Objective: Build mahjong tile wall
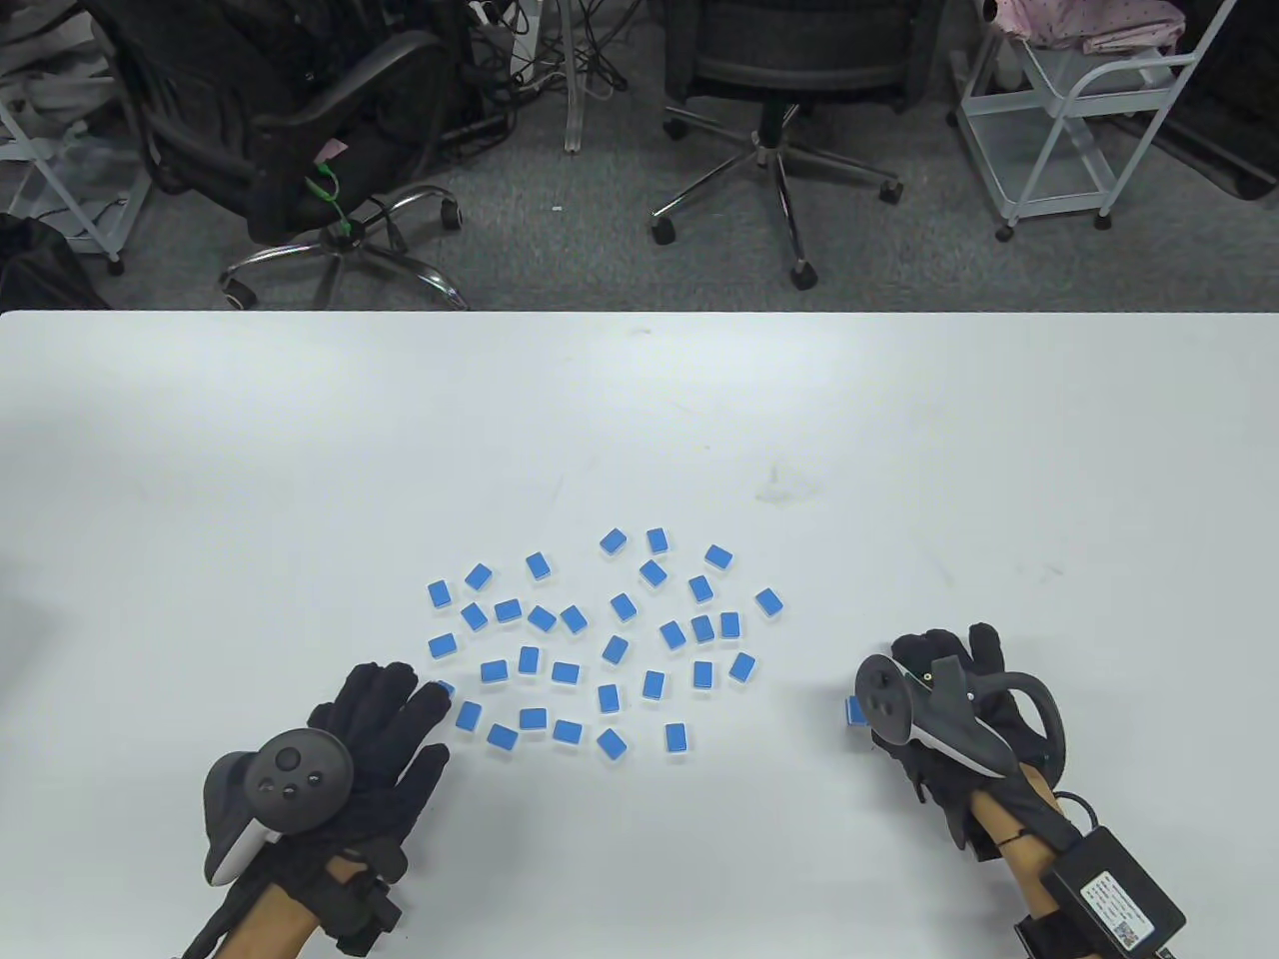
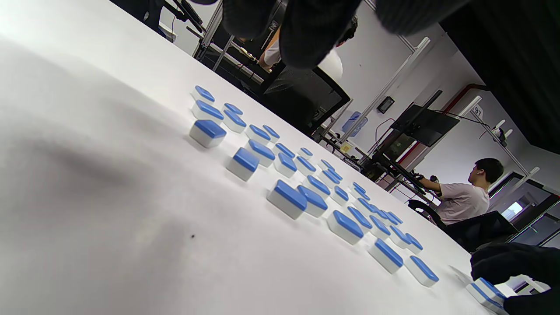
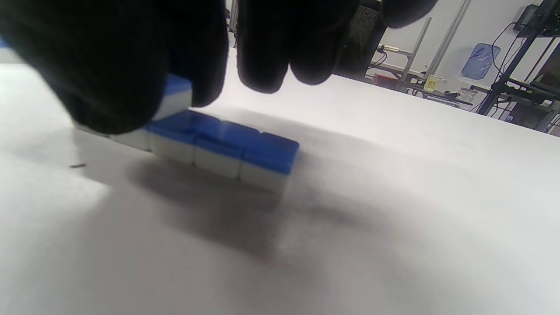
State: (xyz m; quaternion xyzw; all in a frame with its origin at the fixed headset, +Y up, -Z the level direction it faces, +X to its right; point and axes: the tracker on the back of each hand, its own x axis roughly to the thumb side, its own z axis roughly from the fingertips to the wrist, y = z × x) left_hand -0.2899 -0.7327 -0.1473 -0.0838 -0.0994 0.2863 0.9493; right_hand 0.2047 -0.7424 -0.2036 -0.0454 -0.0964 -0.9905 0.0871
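Over tile row [image 3: 227,151], right hand [image 1: 949,714] curled.

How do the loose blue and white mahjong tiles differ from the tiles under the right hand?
The loose blue and white mahjong tiles lie scattered, apart, at mixed angles; the row of tiles sits edge to edge, aligned. The right hand covers the row; the loose ones are mostly untouched. Both lie blue side up.

Bright overhead light; wrist views blurred, shadowed.

Glossy plastic tiles [image 1: 566,672]; matt white table [image 1: 639,420].
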